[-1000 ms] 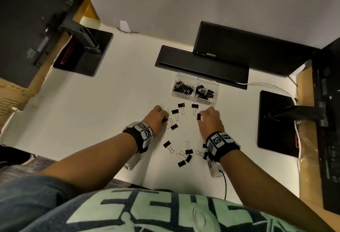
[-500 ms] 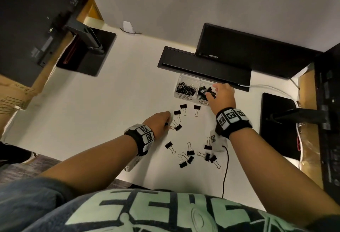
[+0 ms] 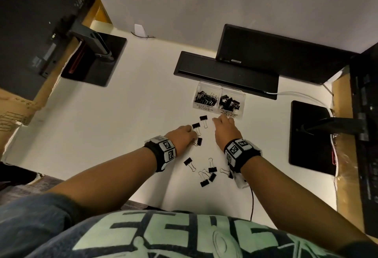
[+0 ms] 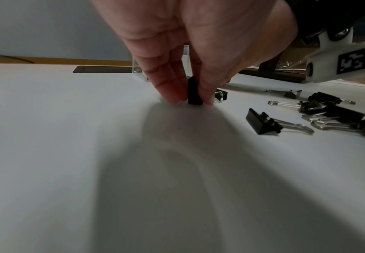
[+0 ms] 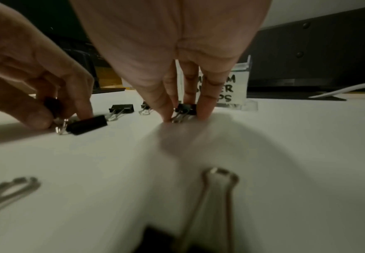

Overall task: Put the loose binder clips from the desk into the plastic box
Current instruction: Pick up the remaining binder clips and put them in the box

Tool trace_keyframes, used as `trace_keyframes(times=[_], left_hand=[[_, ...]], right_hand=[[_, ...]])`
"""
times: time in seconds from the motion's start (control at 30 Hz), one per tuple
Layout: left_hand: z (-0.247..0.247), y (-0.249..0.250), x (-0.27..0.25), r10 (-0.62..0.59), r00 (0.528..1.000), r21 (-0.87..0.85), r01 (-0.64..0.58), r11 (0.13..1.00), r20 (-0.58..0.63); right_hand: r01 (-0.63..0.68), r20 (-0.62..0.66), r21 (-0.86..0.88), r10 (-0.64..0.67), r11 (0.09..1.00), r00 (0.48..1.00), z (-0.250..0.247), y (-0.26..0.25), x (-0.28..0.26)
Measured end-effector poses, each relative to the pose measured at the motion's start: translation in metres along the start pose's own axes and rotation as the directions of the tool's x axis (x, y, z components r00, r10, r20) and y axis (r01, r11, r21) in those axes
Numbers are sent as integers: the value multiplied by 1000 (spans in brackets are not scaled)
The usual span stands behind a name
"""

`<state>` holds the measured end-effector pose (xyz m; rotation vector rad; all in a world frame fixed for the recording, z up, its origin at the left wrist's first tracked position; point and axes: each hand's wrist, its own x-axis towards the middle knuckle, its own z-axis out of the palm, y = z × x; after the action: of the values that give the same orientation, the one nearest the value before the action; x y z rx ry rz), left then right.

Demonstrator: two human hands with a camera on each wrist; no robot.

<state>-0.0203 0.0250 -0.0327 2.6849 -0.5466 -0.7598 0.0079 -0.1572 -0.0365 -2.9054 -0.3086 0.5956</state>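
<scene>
Binder clips [image 3: 205, 170] lie loose on the white tabletop [image 3: 126, 126], and both hands are picking some up.
The left hand [image 3: 181, 137] pinches a clip [image 4: 194, 91] upright on the surface; the right hand [image 3: 225, 129] closes its fingertips [image 5: 205, 109] round another [image 5: 184, 108] just before the clear plastic box [image 3: 219, 99]. Next, I judge, each lifts and carries its clip over the box's open compartments, already well stocked.

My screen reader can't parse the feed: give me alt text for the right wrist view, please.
The right hand reaches down to the white desk, its fingertips closing on a black binder clip in front of the clear labelled box. At left, the left hand pinches another clip; more clips lie loose nearby.
</scene>
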Motion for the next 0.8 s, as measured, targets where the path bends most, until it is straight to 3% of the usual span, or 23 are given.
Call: trace_keyframes(times=[0.23, 0.43, 0.63, 0.8], left_hand=[[2, 5, 5, -32, 998, -46, 29, 999, -54], [-8, 21, 13, -25, 999, -183, 18, 983, -35], [-55, 51, 46, -37, 984, -341, -25, 940, -177], [-86, 72, 86, -71, 955, -294, -17, 956, -287]], right_hand=[[-155, -50, 337, 182, 929, 982, 9, 12, -12], [-183, -56, 523, 248, 833, 967, 12, 26, -26], [-248, -31, 689, 369, 681, 929, 8, 39, -37], [-216, -54, 779, 406, 588, 912, -14, 53, -34]])
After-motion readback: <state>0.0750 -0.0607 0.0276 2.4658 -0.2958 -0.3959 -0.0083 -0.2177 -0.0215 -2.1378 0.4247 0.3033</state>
